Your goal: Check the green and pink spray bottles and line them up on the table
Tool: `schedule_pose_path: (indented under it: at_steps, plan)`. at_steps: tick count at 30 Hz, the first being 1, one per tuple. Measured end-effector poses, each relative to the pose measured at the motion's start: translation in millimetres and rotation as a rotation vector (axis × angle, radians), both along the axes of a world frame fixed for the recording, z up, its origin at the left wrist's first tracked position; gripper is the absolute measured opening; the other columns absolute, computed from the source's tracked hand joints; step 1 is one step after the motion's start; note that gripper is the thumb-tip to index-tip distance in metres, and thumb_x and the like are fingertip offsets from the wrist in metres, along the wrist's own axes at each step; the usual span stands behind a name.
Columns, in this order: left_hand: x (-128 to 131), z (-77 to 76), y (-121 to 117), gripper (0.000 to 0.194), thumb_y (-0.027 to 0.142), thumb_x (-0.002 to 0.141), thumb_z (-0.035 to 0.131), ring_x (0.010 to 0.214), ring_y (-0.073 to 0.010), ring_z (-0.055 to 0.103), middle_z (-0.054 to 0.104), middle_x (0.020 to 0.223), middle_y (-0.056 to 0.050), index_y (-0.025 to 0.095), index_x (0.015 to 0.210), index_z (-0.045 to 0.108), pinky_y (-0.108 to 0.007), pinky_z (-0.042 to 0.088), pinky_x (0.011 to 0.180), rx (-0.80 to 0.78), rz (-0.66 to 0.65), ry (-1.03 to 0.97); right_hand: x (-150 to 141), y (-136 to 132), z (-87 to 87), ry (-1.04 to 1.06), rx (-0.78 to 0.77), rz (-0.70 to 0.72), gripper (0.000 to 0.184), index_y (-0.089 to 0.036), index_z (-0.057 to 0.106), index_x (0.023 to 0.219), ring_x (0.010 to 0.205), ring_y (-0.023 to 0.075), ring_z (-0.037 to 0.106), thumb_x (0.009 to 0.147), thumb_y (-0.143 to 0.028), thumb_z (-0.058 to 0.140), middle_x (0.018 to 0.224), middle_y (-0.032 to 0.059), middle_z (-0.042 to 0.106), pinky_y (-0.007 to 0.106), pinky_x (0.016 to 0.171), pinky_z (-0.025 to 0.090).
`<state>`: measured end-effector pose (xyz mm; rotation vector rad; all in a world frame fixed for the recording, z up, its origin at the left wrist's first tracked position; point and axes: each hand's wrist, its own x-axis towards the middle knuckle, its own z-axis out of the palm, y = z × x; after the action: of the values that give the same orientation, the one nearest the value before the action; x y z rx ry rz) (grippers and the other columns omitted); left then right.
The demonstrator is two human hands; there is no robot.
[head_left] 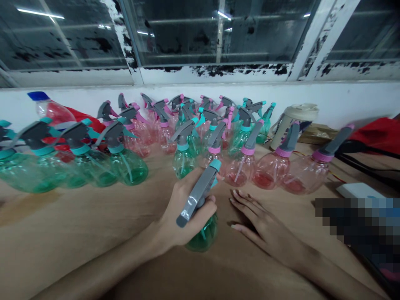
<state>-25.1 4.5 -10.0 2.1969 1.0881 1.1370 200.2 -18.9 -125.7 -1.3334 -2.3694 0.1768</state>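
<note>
My left hand (184, 208) is wrapped around the neck of a green spray bottle (204, 235) with a grey and teal trigger head. That bottle stands on the wooden table (118, 237), its nozzle pointing away from me. Fingers stretched out, my right hand (259, 221) lies flat on the table to the right of it, apart from the bottle. Just beyond my right hand stand pink spray bottles (270, 171) with grey and pink heads. Another green spray bottle (184, 160) is right behind my left hand.
A row of green spray bottles (129, 166) fills the left side. More pink and green ones crowd the back. At back left is a clear bottle with a blue cap (39, 96). A cream jug (295, 121), black cables (359, 150) and a white box (359, 191) are at right.
</note>
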Motion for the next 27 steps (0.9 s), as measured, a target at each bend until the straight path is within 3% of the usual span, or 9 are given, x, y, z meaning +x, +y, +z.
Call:
schedule_pose_path:
  at_steps: [10,22,27]
  plan:
    - [0.8,-4.4,-0.7,0.021,0.02,0.076,0.048,0.064,-0.0161,0.056,0.058,0.076,0.0,0.021,0.096,0.056,-0.03,0.047,0.063,-0.016,-0.026,-0.002,-0.3,0.2,2.7,-0.024,-0.017,0.004,0.058,-0.019,0.034,0.143,0.134,0.0253,0.036,0.091,-0.043,0.047,0.146,0.0093,0.04,0.048,0.108,0.036]
    - [2.1,-5.8,-0.9,0.023,0.018,0.078,0.048,0.063,-0.0148,0.059,0.059,0.074,0.001,0.022,0.099,0.057,-0.027,0.049,0.06,-0.006,-0.018,-0.022,-0.3,0.1,1.2,-0.002,0.003,0.004,0.058,-0.023,0.031,0.144,0.134,0.0255,0.037,0.092,-0.042,0.047,0.145,0.0083,0.041,0.049,0.107,0.036]
    - [1.1,-6.5,-1.6,0.011,0.02,0.078,0.047,0.064,-0.0161,0.058,0.058,0.072,0.0,0.022,0.087,0.053,-0.029,0.048,0.061,-0.026,0.003,0.002,0.3,0.1,0.8,-0.033,-0.004,0.007,0.059,-0.02,0.031,0.144,0.135,0.0247,0.035,0.092,-0.042,0.047,0.146,0.0087,0.04,0.048,0.108,0.035]
